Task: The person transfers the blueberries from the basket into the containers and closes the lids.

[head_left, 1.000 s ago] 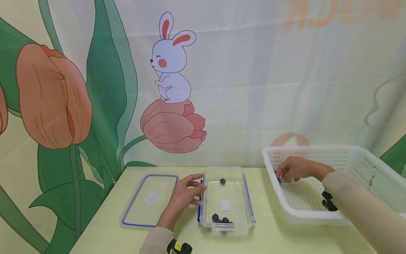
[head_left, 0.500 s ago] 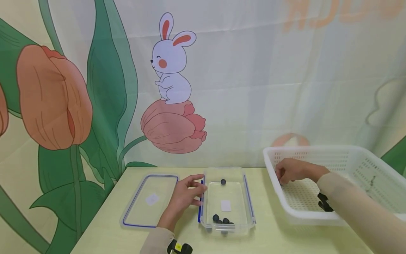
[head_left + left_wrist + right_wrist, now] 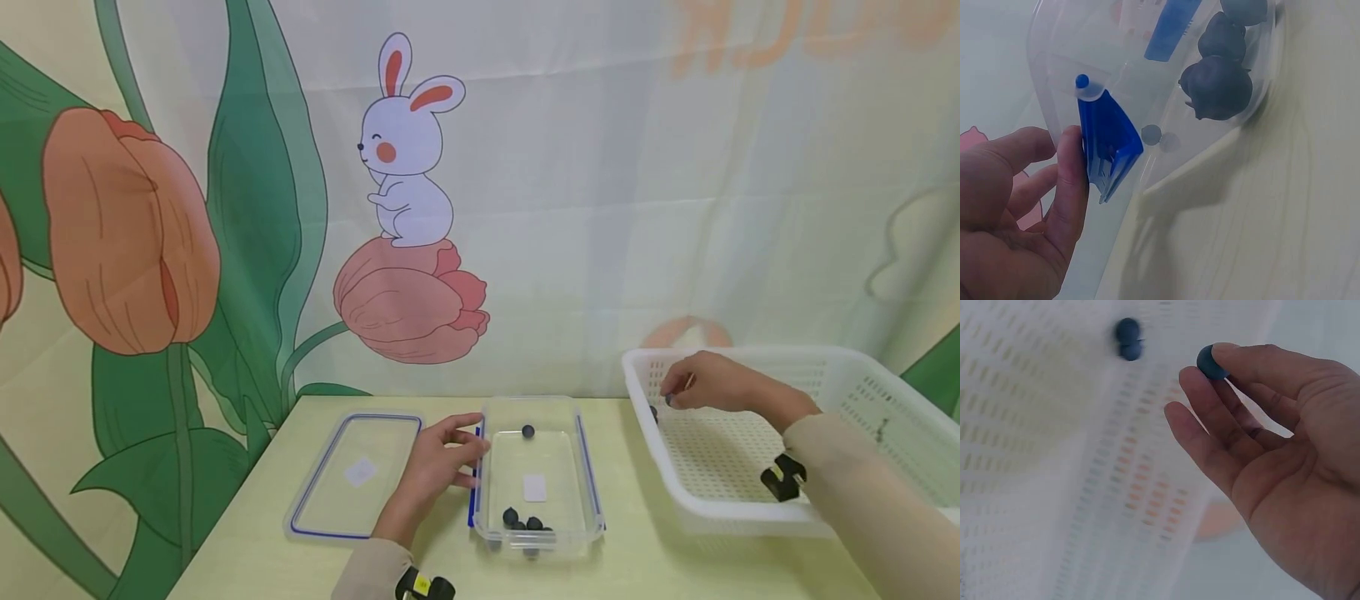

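My right hand (image 3: 712, 383) pinches a blueberry (image 3: 1211, 362) between thumb and fingertips, over the left part of a white perforated basket (image 3: 750, 508). A pair of blueberries (image 3: 1129, 339) lies in the basket by its left wall, just beyond my fingertips. My left hand (image 3: 438, 458) touches the left side of a clear plastic food container (image 3: 555, 500), fingertips at its rim beside a blue latch (image 3: 1107, 140). Inside the container, one blueberry (image 3: 528, 432) sits near the back and several blueberries (image 3: 1219, 87) cluster at the front end.
A clear lid (image 3: 330, 500) with a blue seal lies flat on the table left of the container. All of these stand on a pale yellow table (image 3: 630, 558). Behind its far edge hangs a printed curtain (image 3: 555, 250) with a rabbit and tulips.
My right hand has risen from the basket's left wall and shifted slightly right, carrying a blueberry. The pair by the wall has come into view. My left hand stays at the container.
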`<state>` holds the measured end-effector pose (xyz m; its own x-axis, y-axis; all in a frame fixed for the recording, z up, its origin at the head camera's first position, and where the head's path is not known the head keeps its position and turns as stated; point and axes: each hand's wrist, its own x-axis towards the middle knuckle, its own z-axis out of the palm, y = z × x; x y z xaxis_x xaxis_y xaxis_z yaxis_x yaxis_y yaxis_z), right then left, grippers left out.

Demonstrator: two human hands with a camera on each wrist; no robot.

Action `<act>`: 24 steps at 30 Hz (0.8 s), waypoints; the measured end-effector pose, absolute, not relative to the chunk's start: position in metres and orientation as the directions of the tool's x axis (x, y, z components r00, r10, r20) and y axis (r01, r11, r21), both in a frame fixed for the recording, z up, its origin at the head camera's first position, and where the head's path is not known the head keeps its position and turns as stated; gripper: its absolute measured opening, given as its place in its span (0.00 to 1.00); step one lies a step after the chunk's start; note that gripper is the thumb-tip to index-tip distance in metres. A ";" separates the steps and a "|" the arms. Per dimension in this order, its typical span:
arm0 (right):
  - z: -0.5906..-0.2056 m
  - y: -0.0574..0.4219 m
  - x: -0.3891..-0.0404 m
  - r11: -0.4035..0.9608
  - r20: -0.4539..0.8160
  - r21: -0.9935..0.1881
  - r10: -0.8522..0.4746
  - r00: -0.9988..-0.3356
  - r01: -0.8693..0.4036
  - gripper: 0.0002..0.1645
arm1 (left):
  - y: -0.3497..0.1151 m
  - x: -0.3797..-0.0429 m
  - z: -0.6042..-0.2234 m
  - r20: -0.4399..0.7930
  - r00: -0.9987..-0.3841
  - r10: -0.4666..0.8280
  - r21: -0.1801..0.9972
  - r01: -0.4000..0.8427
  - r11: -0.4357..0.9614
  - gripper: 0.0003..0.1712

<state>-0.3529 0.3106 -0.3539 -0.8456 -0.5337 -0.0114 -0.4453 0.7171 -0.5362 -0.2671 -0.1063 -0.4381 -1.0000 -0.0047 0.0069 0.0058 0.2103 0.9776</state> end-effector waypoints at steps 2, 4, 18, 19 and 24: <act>-0.344 0.310 -0.348 0.701 0.033 -0.544 -0.532 -0.846 -0.462 0.07 | -0.106 -0.267 -0.438 0.008 -1.000 -0.004 0.978 0.007 0.210 0.27; -0.334 0.308 -0.342 0.685 0.075 -0.549 -0.530 -0.845 -0.479 0.08 | -0.106 -0.267 -0.438 0.010 -1.000 -0.004 0.978 0.009 0.210 0.26; -0.297 0.286 -0.297 0.571 0.294 -0.593 -0.503 -0.813 -0.568 0.14 | -0.105 -0.267 -0.439 0.008 -1.000 -0.007 0.977 0.006 0.214 0.27; -0.297 0.284 -0.294 0.556 0.309 -0.604 -0.497 -0.811 -0.571 0.14 | -0.105 -0.267 -0.438 0.006 -1.000 -0.009 0.977 0.004 0.213 0.27; -0.299 0.273 -0.279 0.459 0.391 -0.635 -0.502 -0.771 -0.621 0.15 | -0.104 -0.265 -0.437 0.013 -1.000 -0.013 0.977 0.010 0.213 0.27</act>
<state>-0.2793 0.2733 -0.2987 -0.7713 -0.5019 0.3913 -0.6210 0.4591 -0.6352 -0.2651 -0.1035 -0.4368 -0.9998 -0.0128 0.0127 0.0097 0.2125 0.9771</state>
